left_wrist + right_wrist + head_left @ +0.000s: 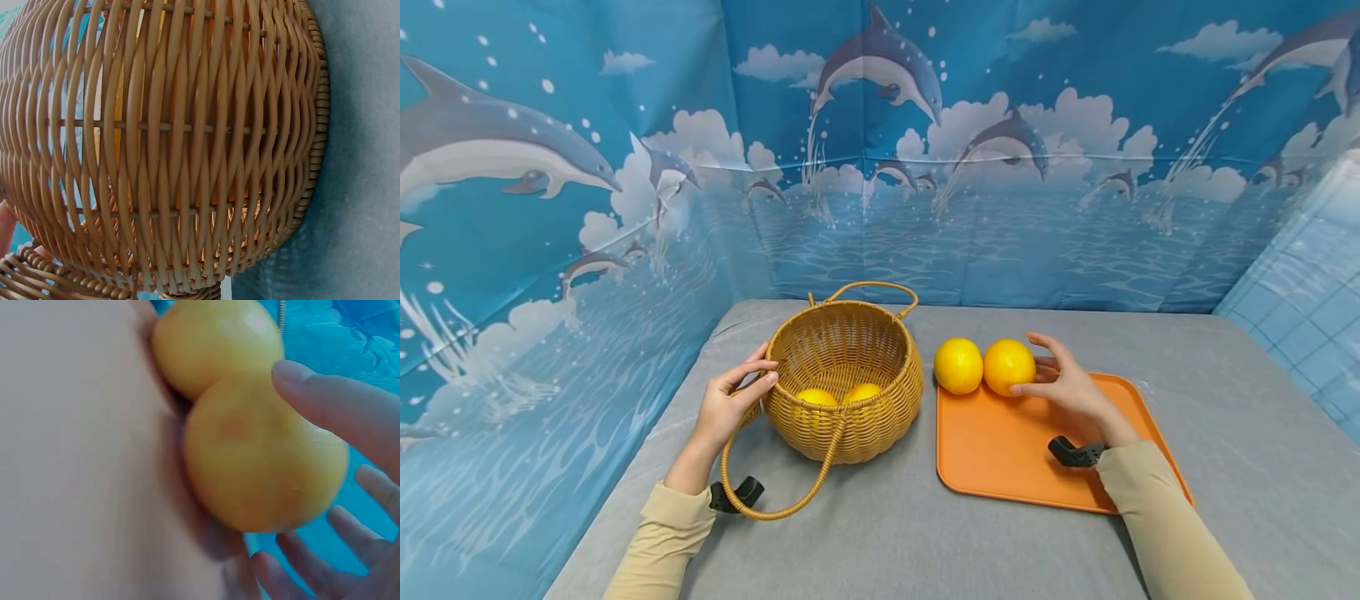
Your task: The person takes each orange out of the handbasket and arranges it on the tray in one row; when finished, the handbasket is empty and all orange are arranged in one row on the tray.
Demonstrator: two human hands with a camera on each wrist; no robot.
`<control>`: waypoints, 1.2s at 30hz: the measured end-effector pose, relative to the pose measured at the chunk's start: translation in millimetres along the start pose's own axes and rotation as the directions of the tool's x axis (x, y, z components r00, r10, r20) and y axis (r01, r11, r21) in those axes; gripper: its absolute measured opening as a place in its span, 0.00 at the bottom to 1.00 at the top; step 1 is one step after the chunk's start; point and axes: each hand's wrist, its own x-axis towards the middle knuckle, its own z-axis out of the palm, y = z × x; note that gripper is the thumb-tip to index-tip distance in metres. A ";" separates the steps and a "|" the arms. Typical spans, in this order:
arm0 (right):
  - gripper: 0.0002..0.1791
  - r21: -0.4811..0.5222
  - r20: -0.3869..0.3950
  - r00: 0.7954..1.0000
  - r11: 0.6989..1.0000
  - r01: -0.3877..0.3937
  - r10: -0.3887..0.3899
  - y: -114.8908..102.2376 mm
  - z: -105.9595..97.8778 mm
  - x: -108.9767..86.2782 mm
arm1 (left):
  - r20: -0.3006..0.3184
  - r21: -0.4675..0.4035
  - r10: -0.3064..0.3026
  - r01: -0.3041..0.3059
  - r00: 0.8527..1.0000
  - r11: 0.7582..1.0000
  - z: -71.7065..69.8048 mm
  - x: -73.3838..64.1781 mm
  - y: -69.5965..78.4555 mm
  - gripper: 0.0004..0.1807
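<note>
A round wicker basket (880, 429) stands at the left, with two oranges (816, 397) visible inside. My left hand (730, 404) holds its left rim between thumb and fingers. In the left wrist view the woven side of the basket (187, 150) fills most of the frame. On the far left part of an orange tray (1015, 450) sit two more oranges side by side, a left orange (958, 366) and a right orange (1008, 367). Around the right one my right hand (1071, 387) is spread, its thumb (337, 406) overlapping the fruit in the right wrist view and its fingers loosely bent below.
One basket handle (775, 514) hangs down toward the front, over the left wrist; the other handle (872, 284) leans out at the back. A grey cloth (895, 533) covers the table. Behind it hangs a blue dolphin-print curtain (880, 225).
</note>
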 end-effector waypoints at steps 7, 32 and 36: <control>0.46 0.012 -0.079 0.994 0.997 0.076 -0.075 -19.6 -10.4 1.1 | -0.011 -0.002 0.012 -0.012 1.000 1.000 0.2 -0.1 -0.1 0.18; 0.28 0.161 0.208 0.951 0.967 0.196 -0.228 -183.1 24.7 109.3 | -0.013 -0.016 0.024 -0.025 1.000 1.000 2.4 3.2 -4.3 0.18; 0.27 0.193 0.270 0.932 0.962 0.192 -0.240 -200.9 45.1 124.9 | -0.014 -0.015 0.025 -0.025 1.000 1.000 2.8 4.0 -5.3 0.19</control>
